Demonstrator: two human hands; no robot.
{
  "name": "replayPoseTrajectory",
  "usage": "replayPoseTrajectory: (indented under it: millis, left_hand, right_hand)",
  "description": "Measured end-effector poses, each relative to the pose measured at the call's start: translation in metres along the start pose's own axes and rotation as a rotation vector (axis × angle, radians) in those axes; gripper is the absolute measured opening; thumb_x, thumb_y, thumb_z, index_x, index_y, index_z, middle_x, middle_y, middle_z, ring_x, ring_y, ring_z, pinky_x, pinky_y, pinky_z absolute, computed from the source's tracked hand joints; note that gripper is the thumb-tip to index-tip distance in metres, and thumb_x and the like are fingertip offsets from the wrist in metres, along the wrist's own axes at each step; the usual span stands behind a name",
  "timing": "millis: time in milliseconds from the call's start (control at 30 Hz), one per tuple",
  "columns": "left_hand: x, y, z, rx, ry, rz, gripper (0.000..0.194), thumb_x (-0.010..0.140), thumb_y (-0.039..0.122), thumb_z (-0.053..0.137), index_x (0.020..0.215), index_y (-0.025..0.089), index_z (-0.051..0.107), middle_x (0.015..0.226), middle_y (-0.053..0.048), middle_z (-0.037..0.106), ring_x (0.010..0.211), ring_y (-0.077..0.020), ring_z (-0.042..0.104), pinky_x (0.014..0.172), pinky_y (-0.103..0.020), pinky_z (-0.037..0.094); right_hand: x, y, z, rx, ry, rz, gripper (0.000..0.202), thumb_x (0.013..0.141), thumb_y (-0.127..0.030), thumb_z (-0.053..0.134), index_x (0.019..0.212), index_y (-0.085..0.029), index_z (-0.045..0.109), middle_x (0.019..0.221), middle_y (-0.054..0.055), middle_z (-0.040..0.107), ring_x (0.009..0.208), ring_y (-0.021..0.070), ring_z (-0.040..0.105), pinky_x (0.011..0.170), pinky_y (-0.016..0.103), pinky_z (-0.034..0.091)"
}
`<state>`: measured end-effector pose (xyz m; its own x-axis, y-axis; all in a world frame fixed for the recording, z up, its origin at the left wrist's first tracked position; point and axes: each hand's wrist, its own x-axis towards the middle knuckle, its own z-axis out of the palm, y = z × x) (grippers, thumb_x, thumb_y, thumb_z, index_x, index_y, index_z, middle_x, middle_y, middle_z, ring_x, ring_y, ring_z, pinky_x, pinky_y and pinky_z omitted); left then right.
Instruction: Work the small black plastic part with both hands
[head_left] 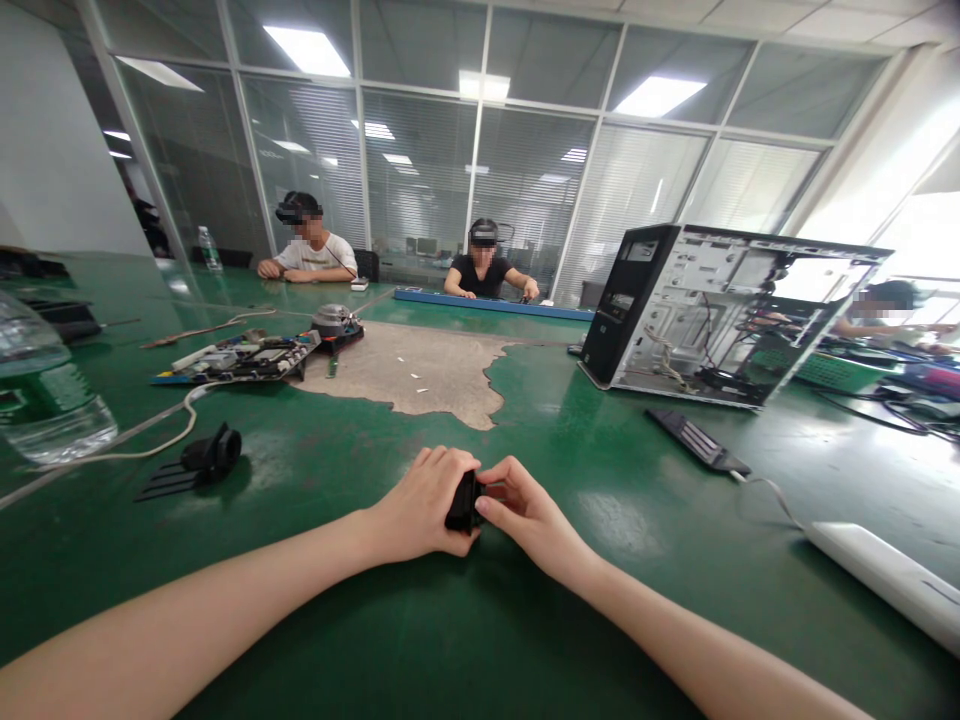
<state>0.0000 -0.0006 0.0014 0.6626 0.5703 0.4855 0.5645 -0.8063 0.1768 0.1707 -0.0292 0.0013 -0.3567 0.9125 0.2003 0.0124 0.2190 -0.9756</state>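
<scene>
A small black part (460,502) is between my two hands, just above the green table (322,620). My left hand (431,500) wraps round it from the left, fingers over the top and thumb below. From the right, my right hand (517,505) pinches its edge between thumb and fingertips. The part's far side is hidden by my left fingers. Another black part with long prongs and a round end (214,455) lies to the left of my hands.
A circuit board (247,358), a metal cooler (336,325) and a water bottle (52,395) stand left. An open computer case (637,300), a slotted black piece (694,438) and a white power strip (885,570) are right. Several people sit around the table.
</scene>
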Motion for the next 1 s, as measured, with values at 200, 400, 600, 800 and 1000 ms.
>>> replayPoseTrajectory:
  millis: [200, 400, 600, 800, 1000]
  left_hand:
    - [0.0005, 0.0007, -0.0018, -0.015, 0.004, 0.010, 0.052, 0.061, 0.029, 0.059, 0.106, 0.017, 0.035, 0.102, -0.008, 0.050, 0.089, -0.0245, 0.046, 0.077, -0.037, 0.035]
    - [0.0003, -0.0001, -0.0007, -0.015, -0.002, 0.006, 0.052, 0.060, 0.029, 0.059, 0.105, 0.017, 0.036, 0.101, -0.007, 0.050, 0.088, -0.0244, 0.047, 0.077, -0.038, 0.035]
    - [0.0003, -0.0004, -0.0002, -0.006, 0.011, 0.007, 0.052, 0.060, 0.029, 0.059, 0.105, 0.016, 0.036, 0.101, -0.008, 0.050, 0.088, -0.0248, 0.046, 0.077, -0.038, 0.035]
    - [0.0007, 0.0006, -0.0022, -0.010, -0.003, 0.000, 0.050, 0.062, 0.030, 0.059, 0.105, 0.017, 0.037, 0.100, -0.007, 0.050, 0.088, -0.0242, 0.046, 0.076, -0.037, 0.035]
    - [0.0000, -0.0004, -0.0008, -0.014, -0.014, -0.012, 0.052, 0.059, 0.029, 0.059, 0.105, 0.017, 0.036, 0.102, -0.008, 0.050, 0.087, -0.0246, 0.046, 0.076, -0.038, 0.034]
  right_hand:
    - [0.0020, 0.0012, -0.0022, -0.030, 0.011, 0.046, 0.031, 0.072, -0.035, 0.062, 0.093, -0.020, 0.045, 0.089, 0.002, 0.054, 0.087, 0.0159, 0.055, 0.078, 0.033, 0.045]
    - [-0.0003, -0.0012, -0.0031, 0.030, -0.060, 0.024, 0.035, 0.065, -0.030, 0.069, 0.088, -0.022, 0.044, 0.090, 0.000, 0.054, 0.087, 0.0148, 0.056, 0.079, 0.032, 0.046]
    - [0.0015, -0.0026, -0.0023, 0.017, 0.005, 0.031, 0.027, 0.070, -0.036, 0.063, 0.084, -0.020, 0.047, 0.086, 0.000, 0.054, 0.082, 0.0149, 0.056, 0.073, 0.030, 0.046]
    - [0.0031, 0.0004, -0.0046, -0.037, 0.018, 0.076, 0.033, 0.069, -0.034, 0.064, 0.094, -0.020, 0.047, 0.091, 0.002, 0.056, 0.087, 0.0169, 0.056, 0.077, 0.034, 0.046]
    - [-0.0007, -0.0010, -0.0032, 0.060, -0.064, 0.034, 0.038, 0.063, -0.029, 0.071, 0.088, -0.022, 0.044, 0.088, -0.001, 0.054, 0.083, 0.0141, 0.057, 0.077, 0.032, 0.046]
